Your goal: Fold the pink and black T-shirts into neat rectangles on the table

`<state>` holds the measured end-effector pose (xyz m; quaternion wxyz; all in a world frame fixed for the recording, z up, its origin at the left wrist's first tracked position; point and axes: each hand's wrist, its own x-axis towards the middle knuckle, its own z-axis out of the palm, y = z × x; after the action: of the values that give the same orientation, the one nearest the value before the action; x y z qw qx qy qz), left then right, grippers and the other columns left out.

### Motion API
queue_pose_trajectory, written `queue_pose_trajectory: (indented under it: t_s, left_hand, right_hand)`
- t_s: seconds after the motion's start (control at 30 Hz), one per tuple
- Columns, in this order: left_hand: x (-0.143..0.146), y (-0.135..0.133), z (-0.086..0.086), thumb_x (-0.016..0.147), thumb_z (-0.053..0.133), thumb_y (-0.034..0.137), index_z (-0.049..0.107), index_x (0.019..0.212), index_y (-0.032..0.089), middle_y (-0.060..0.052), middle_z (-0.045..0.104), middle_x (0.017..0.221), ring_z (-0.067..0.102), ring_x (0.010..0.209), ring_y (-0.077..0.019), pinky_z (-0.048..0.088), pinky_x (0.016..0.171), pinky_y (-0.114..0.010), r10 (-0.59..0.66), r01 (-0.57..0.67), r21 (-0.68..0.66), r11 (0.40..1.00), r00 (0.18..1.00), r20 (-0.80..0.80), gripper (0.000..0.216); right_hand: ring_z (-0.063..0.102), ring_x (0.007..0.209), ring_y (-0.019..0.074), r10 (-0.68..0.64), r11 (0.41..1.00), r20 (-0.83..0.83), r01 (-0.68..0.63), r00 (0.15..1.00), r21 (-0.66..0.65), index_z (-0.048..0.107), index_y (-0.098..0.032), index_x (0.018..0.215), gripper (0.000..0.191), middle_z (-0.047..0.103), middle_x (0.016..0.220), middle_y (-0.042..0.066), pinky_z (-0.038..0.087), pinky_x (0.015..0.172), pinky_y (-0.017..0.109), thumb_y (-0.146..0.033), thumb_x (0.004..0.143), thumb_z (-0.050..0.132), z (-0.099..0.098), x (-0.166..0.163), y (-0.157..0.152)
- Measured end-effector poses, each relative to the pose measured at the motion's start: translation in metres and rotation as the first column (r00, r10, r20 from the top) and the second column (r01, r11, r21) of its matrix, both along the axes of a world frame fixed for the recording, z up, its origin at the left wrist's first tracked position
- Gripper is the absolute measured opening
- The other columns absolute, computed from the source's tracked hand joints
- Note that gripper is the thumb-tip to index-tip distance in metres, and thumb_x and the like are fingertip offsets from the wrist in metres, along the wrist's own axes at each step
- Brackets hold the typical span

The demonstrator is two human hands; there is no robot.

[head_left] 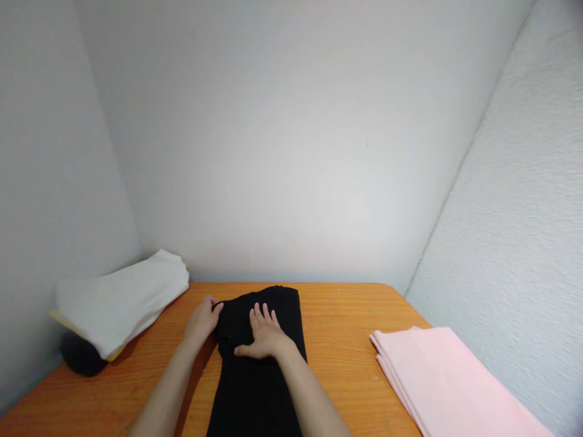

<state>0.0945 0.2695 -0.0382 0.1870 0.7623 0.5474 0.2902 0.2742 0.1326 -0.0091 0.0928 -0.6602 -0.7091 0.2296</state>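
A black garment (255, 394) lies lengthwise on the wooden table, its far end near the back edge and its near end cut off by the bottom of the view. I cannot tell which kind of garment it is. My left hand (203, 318) pinches its far left corner between thumb and fingers. Flat on top of the black cloth rests my right hand (264, 335), fingers spread and thumb pointing left. Some bunched fabric shows at the garment's left edge, between the two hands.
On the orange-brown wooden table (346, 364), a folded pink cloth (455, 382) lies at the right. White folded cloth (132, 297) with yellow edges sits at the left, over a dark rounded item (82, 355). Pale walls (273, 152) enclose the table's back and sides.
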Motion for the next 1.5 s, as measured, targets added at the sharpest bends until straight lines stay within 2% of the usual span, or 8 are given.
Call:
queue_pose_trajectory:
  t_s: [0.27,0.6,0.73,0.87,1.07,1.2,1.37,1.5]
  left_hand:
    - [0.022,-0.004,0.018,0.079,0.049,0.042,0.048,0.085,0.023,-0.008,0.064,0.092,0.063,0.091,-0.0253,0.049,0.086,-0.04,-0.066,0.055,0.047,0.997,0.959,0.275,0.02]
    - [0.067,-0.04,0.02,0.077,0.052,0.049,0.047,0.094,0.023,-0.001,0.063,0.079,0.063,0.07,-0.0209,0.049,0.063,-0.032,-0.205,0.272,-0.086,0.958,0.866,0.456,0.032]
    - [0.072,-0.047,0.018,0.075,0.051,0.057,0.047,0.094,0.022,0.003,0.059,0.064,0.058,0.054,-0.0177,0.045,0.054,-0.029,-0.259,0.38,-0.173,0.909,0.838,0.48,0.04]
    - [0.073,-0.049,0.024,0.073,0.05,0.063,0.054,0.081,0.02,-0.002,0.064,0.072,0.061,0.069,-0.018,0.046,0.064,-0.029,-0.335,0.468,-0.217,0.857,0.825,0.456,0.044]
    - [0.069,-0.054,0.034,0.072,0.055,0.044,0.062,0.082,0.018,-0.003,0.068,0.081,0.062,0.08,-0.0186,0.048,0.076,-0.03,-0.513,0.615,-0.28,0.737,0.779,0.361,0.029]
    - [0.06,-0.067,0.045,0.07,0.059,0.033,0.067,0.088,0.019,-0.004,0.07,0.091,0.062,0.089,-0.0208,0.047,0.086,-0.032,-0.613,0.658,-0.305,0.689,0.753,0.24,0.024]
    - [0.029,-0.104,0.05,0.073,0.062,0.031,0.057,0.122,0.02,-0.009,0.058,0.129,0.051,0.121,-0.0254,0.035,0.108,-0.037,-0.572,0.567,-0.185,0.803,0.82,0.028,0.05]
    - [0.004,-0.14,0.039,0.073,0.063,0.029,0.048,0.131,0.017,-0.012,0.053,0.134,0.047,0.126,-0.0261,0.034,0.11,-0.037,-0.4,0.392,-0.08,0.917,0.897,-0.19,0.061]
  right_hand:
    - [-0.018,0.143,0.0258,0.005,1.0,0.069,-0.005,0.998,0.0,0.003,-0.013,0.153,0.111,-0.01,0.157,0.01,-0.009,0.116,0.051,-0.078,0.075,0.048,-0.002,-0.003,-0.003]
    - [-0.018,0.143,0.0257,0.016,0.999,0.13,-0.01,0.991,-0.04,0.007,-0.011,0.152,0.109,-0.009,0.157,0.01,-0.008,0.116,0.049,-0.076,0.075,0.05,-0.003,-0.004,0.002]
    - [-0.019,0.142,0.0281,0.041,0.996,0.135,-0.03,0.99,-0.08,0.017,-0.014,0.152,0.1,-0.002,0.158,0.011,-0.009,0.116,0.051,-0.073,0.078,0.052,0.006,-0.004,-0.001]
    - [0.0,0.145,0.0298,0.094,0.993,0.096,-0.086,0.991,-0.083,0.022,-0.024,0.151,0.094,0.014,0.158,0.009,-0.007,0.116,0.052,-0.061,0.077,0.065,0.018,0.008,-0.004]
    - [0.016,0.144,0.0321,-0.173,0.975,0.176,0.193,0.969,-0.108,0.057,-0.02,0.131,0.07,0.038,0.149,0.014,0.015,0.116,0.049,-0.033,0.066,0.081,0.037,0.048,-0.005]
    - [0.028,0.138,0.0396,-0.347,0.937,0.182,0.349,0.92,0.021,0.054,-0.017,0.133,0.063,0.044,0.143,0.018,0.023,0.111,0.056,-0.039,0.076,0.071,0.042,0.067,-0.008]
    - [0.044,0.129,0.0335,-0.369,0.923,0.101,0.352,0.924,0.153,0.056,-0.017,0.131,0.057,0.054,0.135,0.015,0.034,0.106,0.045,-0.046,0.082,0.063,0.04,0.067,-0.007]
    - [0.054,0.117,0.0293,-0.374,0.911,0.047,0.357,0.926,0.209,0.059,-0.016,0.125,0.05,0.06,0.126,0.014,0.04,0.099,0.037,-0.042,0.083,0.062,0.035,0.06,-0.001]
